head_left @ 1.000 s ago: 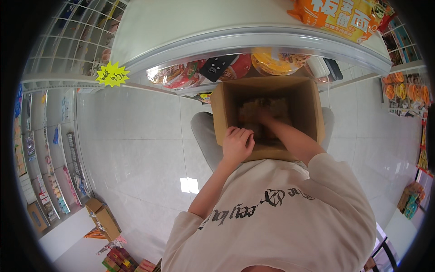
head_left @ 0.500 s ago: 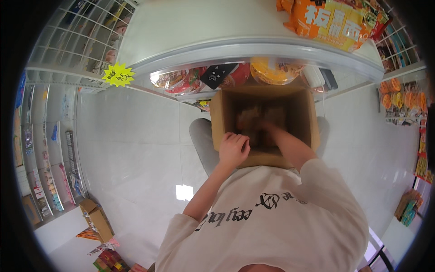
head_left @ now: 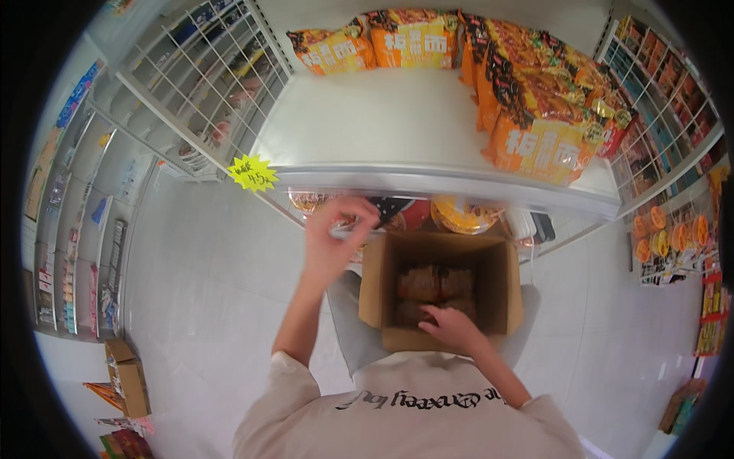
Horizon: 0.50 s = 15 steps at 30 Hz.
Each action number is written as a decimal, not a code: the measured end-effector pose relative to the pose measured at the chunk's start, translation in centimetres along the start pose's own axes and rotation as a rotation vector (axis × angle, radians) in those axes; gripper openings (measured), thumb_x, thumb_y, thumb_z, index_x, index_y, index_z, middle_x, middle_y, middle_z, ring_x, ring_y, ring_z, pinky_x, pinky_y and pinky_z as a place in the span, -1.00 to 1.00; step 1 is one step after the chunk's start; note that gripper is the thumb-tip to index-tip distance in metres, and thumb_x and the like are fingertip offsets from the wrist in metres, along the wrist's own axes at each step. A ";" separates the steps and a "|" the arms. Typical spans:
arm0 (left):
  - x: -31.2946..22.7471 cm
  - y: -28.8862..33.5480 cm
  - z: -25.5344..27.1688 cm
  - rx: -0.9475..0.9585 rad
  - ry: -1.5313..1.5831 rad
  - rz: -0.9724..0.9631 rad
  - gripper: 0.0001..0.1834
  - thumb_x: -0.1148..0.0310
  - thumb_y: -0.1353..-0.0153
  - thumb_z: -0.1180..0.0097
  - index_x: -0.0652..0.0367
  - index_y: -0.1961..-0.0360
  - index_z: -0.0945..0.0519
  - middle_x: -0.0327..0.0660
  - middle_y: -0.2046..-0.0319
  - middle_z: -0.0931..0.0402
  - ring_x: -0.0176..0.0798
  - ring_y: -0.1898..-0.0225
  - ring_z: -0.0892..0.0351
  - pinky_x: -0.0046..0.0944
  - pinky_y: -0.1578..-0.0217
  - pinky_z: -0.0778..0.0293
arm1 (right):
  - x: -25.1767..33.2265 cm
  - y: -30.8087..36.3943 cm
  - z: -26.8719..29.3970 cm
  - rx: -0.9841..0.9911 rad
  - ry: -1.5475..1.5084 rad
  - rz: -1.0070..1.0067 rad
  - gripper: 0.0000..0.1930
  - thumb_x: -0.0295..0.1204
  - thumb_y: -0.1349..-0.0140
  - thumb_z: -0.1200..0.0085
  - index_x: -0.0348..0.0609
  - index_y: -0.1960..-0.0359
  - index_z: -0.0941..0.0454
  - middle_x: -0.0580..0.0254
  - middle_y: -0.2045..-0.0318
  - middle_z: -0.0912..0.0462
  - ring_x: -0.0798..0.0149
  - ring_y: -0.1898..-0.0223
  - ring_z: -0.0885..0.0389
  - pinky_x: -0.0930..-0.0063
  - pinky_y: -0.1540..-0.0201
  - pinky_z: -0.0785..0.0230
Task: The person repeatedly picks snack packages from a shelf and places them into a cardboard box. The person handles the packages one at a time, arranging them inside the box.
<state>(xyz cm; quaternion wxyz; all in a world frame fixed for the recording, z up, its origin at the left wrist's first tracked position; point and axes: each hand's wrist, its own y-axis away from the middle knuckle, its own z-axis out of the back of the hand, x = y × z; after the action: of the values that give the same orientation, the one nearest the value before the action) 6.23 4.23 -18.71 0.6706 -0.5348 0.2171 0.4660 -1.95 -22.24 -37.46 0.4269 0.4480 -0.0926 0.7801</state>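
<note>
A cardboard box (head_left: 372,287) stands with its flaps spread between my knees, just below the front edge of the shelf. Packets (head_left: 436,283) lie in shadow at its bottom. My right hand (head_left: 453,329) reaches in over the near side, fingers apart, close to the packets; whether it touches them I cannot tell. My left hand (head_left: 336,233) is raised in front of the shelf edge, blurred, its fingers curved and a gap showing between them and the thumb. On the shelf (head_left: 367,122), orange bags of instant noodles (head_left: 550,99) stand in a row at the right, with two more noodle bags (head_left: 417,40) against the back.
Bowls of instant noodles (head_left: 462,214) sit on a lower level behind the box. A yellow star-shaped price tag (head_left: 254,174) hangs at the shelf's left corner. Wire grid panels (head_left: 200,76) flank the shelf. Another cardboard box (head_left: 128,379) stands at the lower left.
My left hand has left the box rim and risen to the shelf edge. My right hand has drawn back from deep inside the box. The view has tilted up, showing more of the shelf.
</note>
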 end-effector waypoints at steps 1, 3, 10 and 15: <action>-0.5 -2.7 1.0 -0.024 -0.073 -0.061 -0.92 0.63 -0.17 -0.25 0.25 0.32 -0.62 -0.17 0.28 -0.70 -0.30 0.18 -0.68 -0.30 0.10 -0.54 | -0.1 0.7 -0.7 -0.050 -0.024 -0.016 -0.55 -0.11 -0.33 -0.10 -0.11 -0.13 -0.55 -0.02 0.24 -0.74 -0.15 0.20 -0.70 0.03 0.13 -0.55; -0.2 -8.0 2.6 -0.066 -0.176 -0.155 -0.93 0.62 -0.15 -0.26 0.27 0.33 -0.63 -0.14 0.30 -0.70 -0.28 0.18 -0.68 -0.30 0.09 -0.53 | 0.3 1.3 -1.8 -0.112 0.020 -0.059 -0.59 -0.12 -0.34 -0.09 -0.12 -0.06 -0.58 0.02 0.28 -0.75 -0.12 0.24 -0.71 0.05 0.16 -0.56; 8.6 -23.9 4.8 -0.200 -0.786 -0.294 -0.38 0.40 -0.10 -0.36 0.16 -0.21 -0.43 -0.01 -0.22 -0.44 0.04 -0.25 -0.42 -0.05 -0.24 -0.38 | 0.9 0.9 -2.2 -0.254 0.021 -0.094 -0.66 -0.15 -0.31 -0.11 -0.12 0.05 -0.62 0.05 0.31 -0.75 -0.07 0.27 -0.72 0.07 0.19 -0.57; 11.6 -28.6 6.4 -0.036 -1.113 -0.263 -0.01 0.36 -0.05 -0.39 0.05 -0.48 -0.12 -0.09 -0.38 -0.28 0.05 -0.40 -0.23 0.10 -0.36 -0.20 | 0.5 1.0 -2.2 -0.254 0.012 -0.084 -0.67 -0.18 -0.30 -0.12 -0.13 0.06 -0.62 0.05 0.34 -0.75 -0.06 0.26 -0.72 0.07 0.17 -0.57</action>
<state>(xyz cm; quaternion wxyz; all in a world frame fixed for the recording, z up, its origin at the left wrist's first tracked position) 34.88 14.83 -11.01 0.7271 -0.2427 -0.2452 0.5935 -4.23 -21.38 -38.10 0.5131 0.3892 -0.1689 0.7461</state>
